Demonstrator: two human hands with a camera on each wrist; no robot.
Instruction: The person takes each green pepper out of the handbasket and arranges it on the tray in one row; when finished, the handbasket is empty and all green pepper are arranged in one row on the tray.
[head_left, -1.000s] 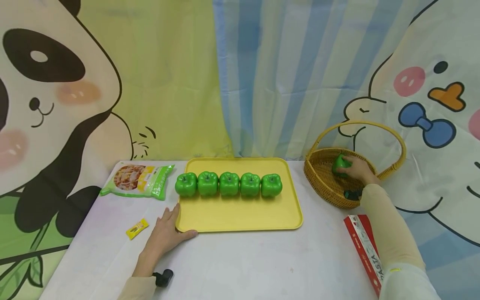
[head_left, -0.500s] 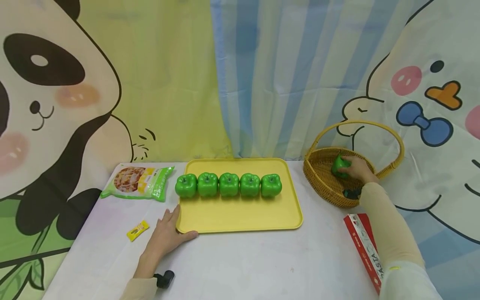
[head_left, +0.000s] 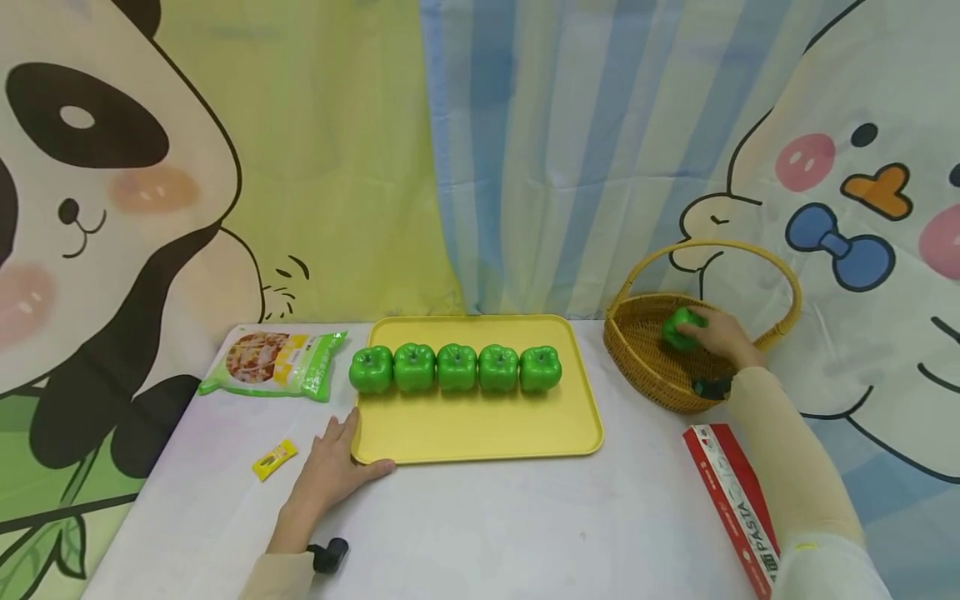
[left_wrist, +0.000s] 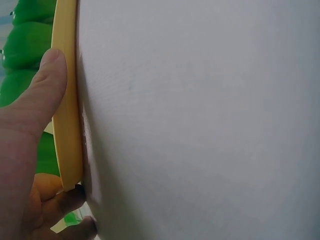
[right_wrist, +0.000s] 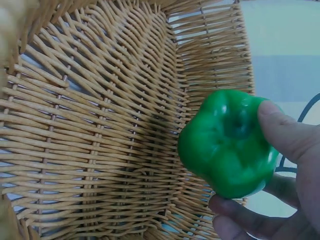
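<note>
My right hand (head_left: 722,335) grips a green bell pepper (right_wrist: 230,145) between thumb and fingers, within the wicker basket (head_left: 641,379). In the right wrist view the pepper is close over the woven bottom, its dimpled end facing the camera. My left hand (head_left: 330,462) rests spread at the near left corner of the yellow tray (head_left: 480,433). Its thumb (left_wrist: 55,75) lies over the tray's near rim, and the other fingers touch the left side. A row of several green bell peppers (head_left: 457,367) sits along the tray's far half.
A green food bag (head_left: 273,362) lies left of the tray, with a small yellow packet (head_left: 275,459) nearer the front. On the right, a red pasta box (head_left: 735,508) is partly hidden by the right sleeve. The basket's tall handle (head_left: 705,243) arches over its opening.
My right hand has raised the bell pepper slightly inside the basket, and the right forearm has shifted a little to the right. The left hand, tray and row of peppers stay put.
</note>
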